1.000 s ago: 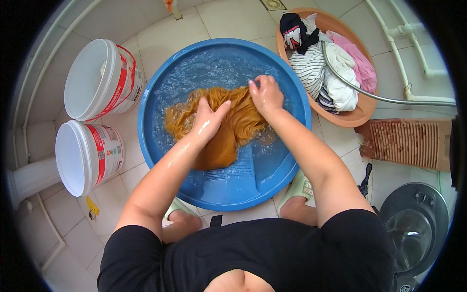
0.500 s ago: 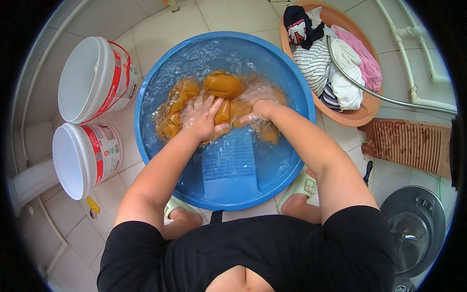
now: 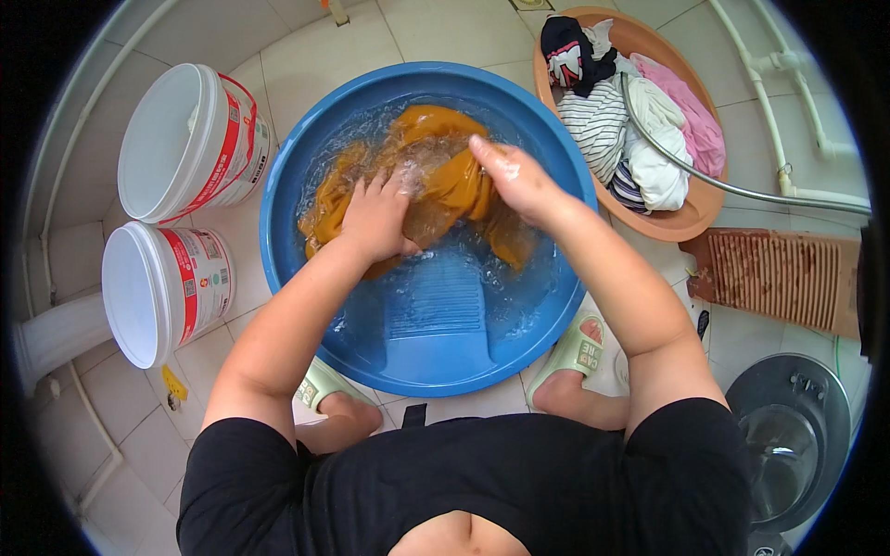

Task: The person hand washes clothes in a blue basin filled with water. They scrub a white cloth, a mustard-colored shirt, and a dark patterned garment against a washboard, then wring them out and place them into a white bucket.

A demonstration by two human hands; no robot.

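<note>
Pale floor tiles (image 3: 334, 74) carry a round blue washtub (image 3: 422, 382), set just in front of the person's green slippers (image 3: 579, 350), seemingly so that both arms reach it by leaning over. Its moulded ribbed washboard (image 3: 434, 301) slopes up toward the person, which suits rubbing from that side. Beyond those ribs, half sunk in the tub's cloudy water, lies a bunched mustard-brown cloth (image 3: 454, 190). From where I stand, the left hand (image 3: 375, 222) is laid on it, fingers spread wide, likely to steady it rather than grip. At the tub's right part, the right hand (image 3: 524, 183) meets a raised fold; its thumb shows, but I cannot tell whether the fingers close on fabric. Right of the tub, a peach basin (image 3: 663, 222) keeps other garments (image 3: 663, 176) out of the water; two white buckets (image 3: 134, 296) stand left of the tub.
</note>
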